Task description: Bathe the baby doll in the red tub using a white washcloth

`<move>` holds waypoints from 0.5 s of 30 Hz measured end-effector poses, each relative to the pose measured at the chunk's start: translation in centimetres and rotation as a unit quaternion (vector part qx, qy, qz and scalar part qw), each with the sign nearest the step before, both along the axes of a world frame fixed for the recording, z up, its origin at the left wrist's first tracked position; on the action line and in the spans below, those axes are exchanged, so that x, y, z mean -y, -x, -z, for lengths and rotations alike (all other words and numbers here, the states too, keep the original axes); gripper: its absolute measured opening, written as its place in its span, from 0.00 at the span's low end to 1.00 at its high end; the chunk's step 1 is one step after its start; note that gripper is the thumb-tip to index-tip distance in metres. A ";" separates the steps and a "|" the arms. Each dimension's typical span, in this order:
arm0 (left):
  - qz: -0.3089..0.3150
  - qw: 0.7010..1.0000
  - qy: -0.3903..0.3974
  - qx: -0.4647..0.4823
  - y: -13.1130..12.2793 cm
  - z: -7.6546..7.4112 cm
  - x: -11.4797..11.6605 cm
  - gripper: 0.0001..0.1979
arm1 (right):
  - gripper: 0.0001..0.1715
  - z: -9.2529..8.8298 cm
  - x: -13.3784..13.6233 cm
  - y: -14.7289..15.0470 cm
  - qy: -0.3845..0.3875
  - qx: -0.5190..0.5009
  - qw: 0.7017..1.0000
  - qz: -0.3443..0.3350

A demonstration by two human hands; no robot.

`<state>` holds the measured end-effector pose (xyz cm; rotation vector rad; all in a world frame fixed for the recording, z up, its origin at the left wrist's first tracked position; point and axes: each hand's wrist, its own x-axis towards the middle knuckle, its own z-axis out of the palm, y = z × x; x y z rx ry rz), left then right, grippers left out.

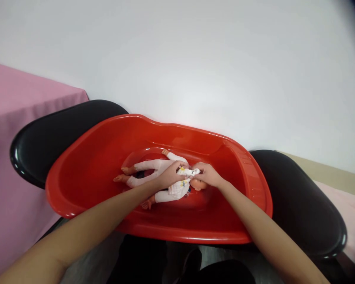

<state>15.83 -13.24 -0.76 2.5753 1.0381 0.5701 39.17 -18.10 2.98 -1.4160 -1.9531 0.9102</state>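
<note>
Left hand (170, 176) and right hand (210, 176) each kept a closed grip on the doll's (158, 169) garment (177, 190) at its neck; the doll lay beneath both grips in the tub (77, 157); seemingly undressing, which called for a gentle pull overhead.

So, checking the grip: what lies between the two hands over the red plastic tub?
Head view: the plastic baby doll's bunched white cloth lies between left hand and right hand, both touching it.
</note>
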 end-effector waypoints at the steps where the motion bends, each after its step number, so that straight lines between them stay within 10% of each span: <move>1: 0.006 0.999 0.033 0.014 -0.1 0.1 0.1 0.23 | 0.17 -0.1 0.1 0.1 -0.008 0.010 1.000 0.018; 9: 0.054 0.991 -0.060 -0.110 0.5 2.8 1.6 0.31 | 0.16 -0.5 -0.4 -2.8 -0.165 0.012 0.924 0.344; 15: 0.058 0.967 -0.103 -0.225 1.2 5.4 3.3 0.51 | 0.09 -0.3 -0.3 -1.6 -0.116 0.253 0.950 0.139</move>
